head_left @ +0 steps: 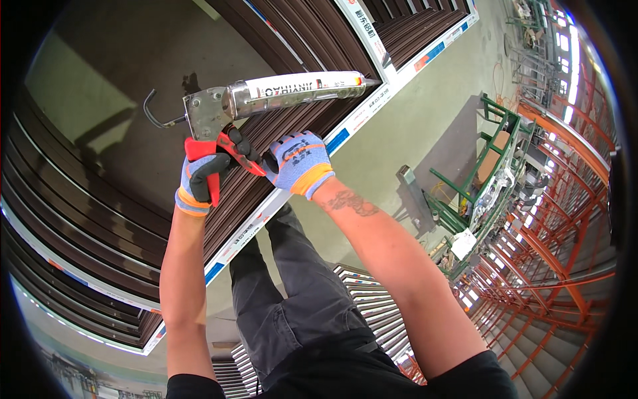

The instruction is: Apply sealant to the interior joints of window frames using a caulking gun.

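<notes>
A caulking gun [229,106] with a white sealant cartridge [306,85] extends across the stacked brown frames [319,123], its nozzle at the corner of the top one. My left hand [206,174], in a blue and black glove with an orange cuff, is closed around its red handle and trigger. The hooked metal rod sticks out behind the gun. My right hand [300,161], gloved alike, is curled at the near edge of the frames, close by the trigger's red tip. Its fingertips are hidden, so what it grips cannot be made out.
White protective tape [246,236] covers the frames' outer edges. More brown frames [419,36] lie beyond the corner. On the green floor to the right stands a green metal rack [475,179] with loose material. Orange shelving [551,246] fills the far right. Striped profiles [375,306] lie behind my legs.
</notes>
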Action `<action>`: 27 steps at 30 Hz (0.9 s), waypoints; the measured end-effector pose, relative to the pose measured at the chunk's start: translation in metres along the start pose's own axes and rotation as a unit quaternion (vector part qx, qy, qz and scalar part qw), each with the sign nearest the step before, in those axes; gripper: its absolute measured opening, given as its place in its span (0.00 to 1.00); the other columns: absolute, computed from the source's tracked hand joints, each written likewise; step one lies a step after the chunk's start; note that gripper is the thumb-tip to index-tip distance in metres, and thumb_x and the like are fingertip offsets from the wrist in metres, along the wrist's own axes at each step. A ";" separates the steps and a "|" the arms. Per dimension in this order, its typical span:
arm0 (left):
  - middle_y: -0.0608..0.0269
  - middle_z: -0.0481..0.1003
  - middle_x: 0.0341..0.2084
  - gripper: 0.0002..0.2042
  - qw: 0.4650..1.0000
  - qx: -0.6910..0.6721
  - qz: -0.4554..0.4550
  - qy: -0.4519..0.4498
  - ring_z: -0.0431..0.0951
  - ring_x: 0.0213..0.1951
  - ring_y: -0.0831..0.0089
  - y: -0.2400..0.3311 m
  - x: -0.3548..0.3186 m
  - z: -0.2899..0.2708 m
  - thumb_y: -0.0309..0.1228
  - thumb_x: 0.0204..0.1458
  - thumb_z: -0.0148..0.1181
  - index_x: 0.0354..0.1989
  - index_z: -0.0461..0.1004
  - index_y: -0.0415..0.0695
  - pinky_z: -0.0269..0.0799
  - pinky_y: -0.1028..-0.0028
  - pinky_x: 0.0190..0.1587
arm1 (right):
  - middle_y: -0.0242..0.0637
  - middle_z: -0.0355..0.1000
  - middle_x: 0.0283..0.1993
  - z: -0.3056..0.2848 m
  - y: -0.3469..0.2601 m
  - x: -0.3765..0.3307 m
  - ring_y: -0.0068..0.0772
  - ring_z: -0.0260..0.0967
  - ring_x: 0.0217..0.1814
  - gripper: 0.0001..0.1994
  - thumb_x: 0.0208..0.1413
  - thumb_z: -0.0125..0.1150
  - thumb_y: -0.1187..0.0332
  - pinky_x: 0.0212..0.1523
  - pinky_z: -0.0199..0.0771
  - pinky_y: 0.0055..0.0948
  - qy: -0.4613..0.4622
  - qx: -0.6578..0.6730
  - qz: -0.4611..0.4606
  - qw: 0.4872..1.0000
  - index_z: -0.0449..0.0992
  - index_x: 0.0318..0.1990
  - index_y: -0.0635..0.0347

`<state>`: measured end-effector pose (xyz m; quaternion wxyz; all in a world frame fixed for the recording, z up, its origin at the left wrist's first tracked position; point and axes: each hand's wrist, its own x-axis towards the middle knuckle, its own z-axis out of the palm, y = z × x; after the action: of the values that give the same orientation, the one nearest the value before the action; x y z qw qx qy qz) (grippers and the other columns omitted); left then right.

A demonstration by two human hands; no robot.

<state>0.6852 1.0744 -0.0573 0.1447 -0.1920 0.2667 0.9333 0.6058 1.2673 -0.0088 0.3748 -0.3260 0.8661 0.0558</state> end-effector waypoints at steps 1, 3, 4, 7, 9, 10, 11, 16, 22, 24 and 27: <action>0.54 0.74 0.38 0.23 1.000 0.001 0.000 0.000 0.76 0.42 0.56 0.000 0.001 0.001 0.33 0.43 0.62 0.49 0.69 0.35 0.73 0.55 0.51 | 0.40 0.79 0.39 0.000 0.000 0.000 0.42 0.76 0.45 0.22 0.51 0.59 0.44 0.49 0.72 0.41 -0.004 0.008 0.006 1.000 0.81 0.40 0.54; 0.54 0.73 0.37 0.23 0.999 0.019 0.015 -0.023 0.76 0.42 0.57 0.000 0.002 0.003 0.33 0.43 0.61 0.49 0.69 0.35 0.73 0.55 0.51 | 0.39 0.79 0.39 0.007 0.002 -0.001 0.42 0.76 0.45 0.22 0.51 0.60 0.44 0.49 0.72 0.41 0.012 0.004 0.006 1.000 0.81 0.40 0.53; 0.54 0.73 0.37 0.23 0.999 0.023 0.017 -0.022 0.76 0.42 0.57 0.002 0.001 0.004 0.33 0.43 0.61 0.49 0.69 0.35 0.73 0.55 0.51 | 0.39 0.79 0.39 0.004 0.001 -0.002 0.42 0.76 0.45 0.22 0.51 0.60 0.44 0.49 0.72 0.41 0.033 0.001 0.004 0.999 0.81 0.40 0.53; 0.54 0.73 0.36 0.23 1.000 0.021 0.006 -0.006 0.76 0.42 0.57 0.005 -0.002 0.003 0.33 0.43 0.60 0.48 0.69 0.35 0.73 0.56 0.51 | 0.39 0.79 0.40 -0.001 -0.001 -0.002 0.42 0.76 0.46 0.21 0.51 0.60 0.45 0.49 0.72 0.41 0.014 0.000 0.005 1.000 0.81 0.40 0.53; 0.54 0.73 0.36 0.23 1.000 0.026 0.013 -0.002 0.76 0.42 0.57 0.004 -0.004 0.001 0.32 0.43 0.60 0.48 0.69 0.34 0.74 0.56 0.51 | 0.39 0.79 0.40 -0.001 0.001 0.000 0.42 0.76 0.46 0.21 0.51 0.59 0.46 0.50 0.72 0.41 0.009 0.004 0.006 1.000 0.81 0.40 0.53; 0.54 0.73 0.36 0.23 1.000 0.026 0.013 -0.002 0.76 0.42 0.57 0.003 -0.005 0.001 0.32 0.43 0.60 0.48 0.69 0.34 0.74 0.56 0.51 | 0.39 0.79 0.40 0.000 0.002 0.001 0.42 0.76 0.46 0.20 0.51 0.59 0.47 0.50 0.71 0.41 0.004 0.009 0.007 1.000 0.81 0.40 0.53; 0.54 0.73 0.36 0.23 1.000 0.026 0.015 0.001 0.76 0.42 0.57 0.004 -0.006 0.002 0.32 0.43 0.60 0.48 0.69 0.34 0.74 0.56 0.50 | 0.39 0.79 0.40 0.000 0.001 0.000 0.42 0.76 0.46 0.20 0.51 0.59 0.47 0.50 0.71 0.41 0.004 0.008 0.007 1.000 0.81 0.40 0.53; 0.53 0.73 0.35 0.22 0.998 0.056 0.036 0.002 0.76 0.41 0.58 0.005 -0.007 0.002 0.32 0.44 0.60 0.48 0.70 0.34 0.74 0.58 0.49 | 0.40 0.79 0.41 0.002 0.000 -0.001 0.43 0.76 0.46 0.20 0.50 0.60 0.47 0.51 0.71 0.41 0.022 0.005 0.014 1.000 0.81 0.40 0.52; 0.53 0.74 0.35 0.21 0.995 0.088 0.051 -0.006 0.77 0.40 0.58 0.004 -0.006 -0.001 0.32 0.45 0.59 0.47 0.70 0.34 0.75 0.59 0.48 | 0.41 0.79 0.40 0.004 0.000 0.000 0.43 0.76 0.47 0.20 0.51 0.59 0.46 0.51 0.71 0.41 0.025 -0.004 0.014 1.000 0.81 0.40 0.52; 0.52 0.77 0.38 0.21 0.995 0.077 0.061 -0.029 0.79 0.41 0.60 0.001 -0.007 -0.006 0.31 0.47 0.61 0.48 0.72 0.31 0.74 0.60 0.50 | 0.41 0.79 0.40 0.006 -0.002 0.000 0.43 0.76 0.47 0.21 0.50 0.60 0.46 0.50 0.71 0.41 0.027 -0.006 0.014 1.000 0.81 0.40 0.52; 0.51 0.77 0.38 0.20 0.996 0.052 0.067 -0.019 0.79 0.41 0.60 0.002 -0.008 0.007 0.31 0.47 0.62 0.47 0.73 0.31 0.74 0.60 0.49 | 0.41 0.79 0.40 0.005 0.000 -0.002 0.43 0.75 0.47 0.21 0.50 0.60 0.46 0.50 0.71 0.41 0.030 -0.009 0.019 0.999 0.81 0.40 0.52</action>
<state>0.6898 1.0751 -0.0472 0.0969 -0.1478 0.3242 0.9293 0.6100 1.2701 -0.0114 0.3445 -0.3139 0.8827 0.0608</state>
